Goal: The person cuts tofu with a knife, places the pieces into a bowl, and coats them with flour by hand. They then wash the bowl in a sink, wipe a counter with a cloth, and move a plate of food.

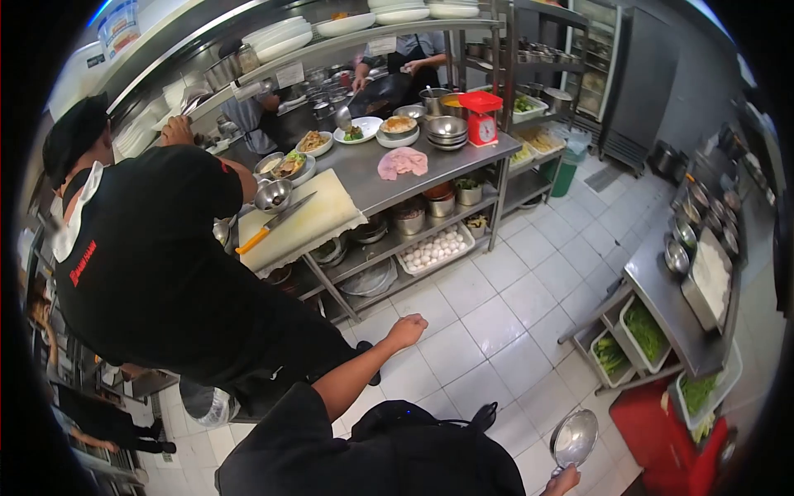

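My left hand hangs over the tiled floor with its fingers curled in a loose fist, and nothing shows in it. Low on the right side, my right hand grips a round, shiny metal bowl by its near edge. The bowl is tilted so that its inside faces me, and no food can be made out in it. Part of the right hand is cut off by the picture's lower edge.
A person in black stands at the left by a cutting board with an orange-handled knife. The steel counter bears raw meat, plates and a red scale. At right, a steel table stands above tubs of greens.
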{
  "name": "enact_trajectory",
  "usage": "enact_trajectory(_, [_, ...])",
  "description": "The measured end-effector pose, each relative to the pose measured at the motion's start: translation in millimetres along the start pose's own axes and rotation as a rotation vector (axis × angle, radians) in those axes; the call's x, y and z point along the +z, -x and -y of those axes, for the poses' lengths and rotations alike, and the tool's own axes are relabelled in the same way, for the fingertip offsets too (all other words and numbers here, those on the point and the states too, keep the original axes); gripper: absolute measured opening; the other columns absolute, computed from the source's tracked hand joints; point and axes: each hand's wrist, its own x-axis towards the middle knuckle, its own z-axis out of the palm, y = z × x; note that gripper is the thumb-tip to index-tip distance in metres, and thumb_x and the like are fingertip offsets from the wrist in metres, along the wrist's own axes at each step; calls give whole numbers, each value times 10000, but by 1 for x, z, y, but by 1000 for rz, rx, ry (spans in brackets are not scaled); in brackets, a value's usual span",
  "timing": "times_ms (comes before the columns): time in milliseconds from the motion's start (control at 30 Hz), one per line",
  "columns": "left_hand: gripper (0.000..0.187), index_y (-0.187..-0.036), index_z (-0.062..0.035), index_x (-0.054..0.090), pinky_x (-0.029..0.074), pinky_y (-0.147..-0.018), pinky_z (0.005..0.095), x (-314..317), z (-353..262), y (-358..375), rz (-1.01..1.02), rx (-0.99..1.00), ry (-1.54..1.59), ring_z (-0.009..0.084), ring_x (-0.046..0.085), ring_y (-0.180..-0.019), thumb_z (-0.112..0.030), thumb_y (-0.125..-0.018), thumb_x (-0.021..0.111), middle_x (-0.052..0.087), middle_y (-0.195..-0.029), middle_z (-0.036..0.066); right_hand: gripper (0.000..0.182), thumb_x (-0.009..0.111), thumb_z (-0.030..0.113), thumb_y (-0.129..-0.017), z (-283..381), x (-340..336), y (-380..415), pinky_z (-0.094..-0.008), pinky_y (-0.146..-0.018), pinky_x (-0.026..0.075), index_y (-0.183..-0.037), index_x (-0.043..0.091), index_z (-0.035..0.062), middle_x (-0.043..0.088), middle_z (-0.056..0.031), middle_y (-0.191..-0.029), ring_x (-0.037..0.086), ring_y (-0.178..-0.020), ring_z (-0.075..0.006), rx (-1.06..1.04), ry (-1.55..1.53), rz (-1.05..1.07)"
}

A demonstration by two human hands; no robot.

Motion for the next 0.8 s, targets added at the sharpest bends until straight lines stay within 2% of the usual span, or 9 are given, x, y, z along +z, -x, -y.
enact_trajectory(67, [363, -953, -36, 628, 433, -886, 414, 7, 9, -23, -63, -7, -40, 369, 559, -1019, -322, -837, 437, 622, -1030, 205, 317, 495, 28, -741, 4, 43, -21, -343, -584, 456, -1016, 489, -130, 575, -155, -887, 562, -708, -207, -39, -166, 67])
enact_trajectory(100, [359, -954, -40, 630, 437, -882, 414, 13, 22, -29, -94, -25, -42, 368, 565, -1011, -320, -836, 440, 626, -1024, 201, 233, 492, 20, -729, 36, 63, -16, -364, -603, 468, -929, 470, -99, 551, -164, -862, 562, -714, -230, -34, 98, 160])
enact_trajectory(233, [346, -953, -46, 640, 449, -861, 421, 20, 22, -30, -252, -190, 103, 373, 583, -976, -310, -832, 453, 646, -976, 185, 212, 490, 3, -731, 70, 167, -71, -339, -660, 478, -924, 479, -84, 557, -143, -874, 566, -747, -216, -96, 43, 414])
enact_trajectory(333, [313, -936, -46, 647, 496, -753, 407, 19, 19, -26, -365, -310, 192, 330, 637, -825, -272, -819, 463, 664, -880, 162, 187, 487, -11, -741, 112, 248, -81, -337, -656, 478, -918, 486, -70, 558, -130, -870, 562, -739, -205, -147, -19, 589])
enact_trajectory(433, [247, -921, -20, 601, 453, -463, 285, 19, 11, -14, -384, -363, 418, 177, 569, -588, -225, -837, 492, 581, -785, 78, 248, 466, -13, -757, 148, 314, -108, -323, -687, 479, -993, 516, -69, 589, -129, -928, 584, -775, -197, -217, 233, 731])
enact_trajectory(467, [242, -907, -32, 617, 465, -471, 296, 22, 11, -18, -421, -400, 436, 178, 585, -580, -218, -824, 487, 597, -764, 84, 262, 467, -9, -761, 154, 338, -118, -325, -697, 480, -1011, 517, -69, 591, -128, -938, 586, -782, -198, -252, 299, 772])
enact_trajectory(533, [241, -878, -56, 651, 491, -489, 318, 20, 17, -29, -499, -472, 461, 180, 616, -564, -203, -796, 478, 629, -722, 96, 248, 468, 0, -768, 189, 369, -85, -326, -690, 476, -1005, 518, -53, 586, -114, -926, 578, -775, -192, -270, 255, 801])
enact_trajectory(633, [209, -829, -41, 631, 472, -464, 308, -1, 13, -51, -627, -455, 581, 176, 604, -562, -197, -813, 494, 609, -684, 82, 217, 475, 5, -766, 199, 408, -71, -330, -699, 468, -973, 514, -48, 581, -114, -931, 566, -778, -188, -244, 163, 859])
enact_trajectory(800, [221, -771, -29, 596, 450, -456, 295, -106, -15, -105, -872, -284, 698, 158, 576, -548, -206, -853, 492, 588, -661, 64, 219, 477, -8, -748, 177, 463, -79, -339, -685, 472, -958, 504, -62, 571, -126, -894, 566, -768, -201, -183, 90, 856])
